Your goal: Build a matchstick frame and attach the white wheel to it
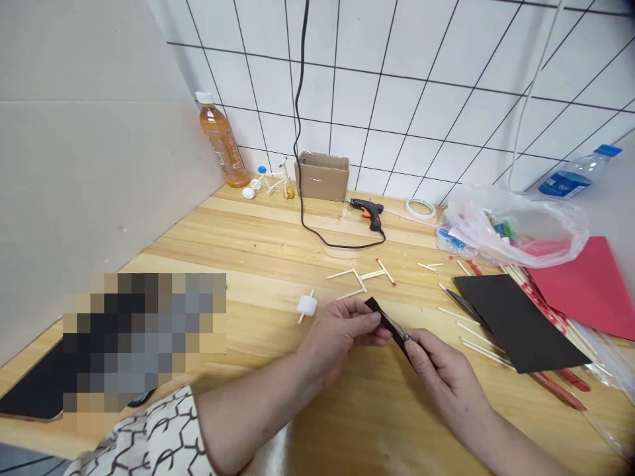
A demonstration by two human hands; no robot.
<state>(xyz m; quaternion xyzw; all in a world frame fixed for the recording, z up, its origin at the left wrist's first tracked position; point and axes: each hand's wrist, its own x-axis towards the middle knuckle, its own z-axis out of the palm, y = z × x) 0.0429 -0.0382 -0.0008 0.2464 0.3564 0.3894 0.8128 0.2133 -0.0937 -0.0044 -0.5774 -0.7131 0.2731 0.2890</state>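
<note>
My left hand pinches a narrow strip of black paper between thumb and fingers, its end poking out above them. My right hand is closed around small scissors, whose handles are mostly covered by the fingers. The blades lie along the strip, close to the left fingertips. Just beyond the hands lies a frame of joined thin wooden sticks. Left of it rests a white piece with a stick through it. A larger black paper sheet lies to the right.
A glue gun, its cord, a cardboard box, a tape roll and a stick model stand toward the wall. An orange drink bottle is back left. A plastic bag, red paper and loose sticks occupy the right.
</note>
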